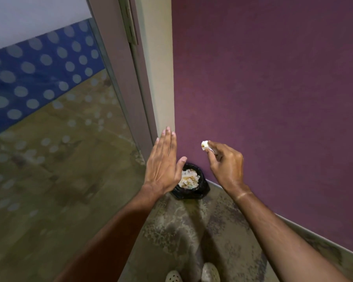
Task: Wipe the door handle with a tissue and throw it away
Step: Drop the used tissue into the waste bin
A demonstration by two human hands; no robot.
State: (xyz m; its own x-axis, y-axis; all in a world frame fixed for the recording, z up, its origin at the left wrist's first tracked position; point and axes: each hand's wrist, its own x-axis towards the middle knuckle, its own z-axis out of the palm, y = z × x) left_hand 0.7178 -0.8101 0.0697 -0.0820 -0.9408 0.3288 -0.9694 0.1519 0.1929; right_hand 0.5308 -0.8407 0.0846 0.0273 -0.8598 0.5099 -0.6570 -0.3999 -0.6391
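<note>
A small crumpled white tissue (204, 144) with a brownish stain is pinched between the fingertips of my right hand (226, 165), held in the air in front of the purple wall. Below and between my hands, a small bin with a black liner (202, 189) stands on the floor in the corner, filled with crumpled tissues. My left hand (163, 163) is flat with its fingers straight and holds nothing; it hovers over the bin's left edge and hides part of it. No door handle is in view.
A purple wall (273, 88) fills the right side. A cream door frame (159, 78) and a glass door with a dotted blue band (39, 68) stand at left. Patterned carpet (181, 231) covers the floor. My light shoes (192, 275) show at the bottom edge.
</note>
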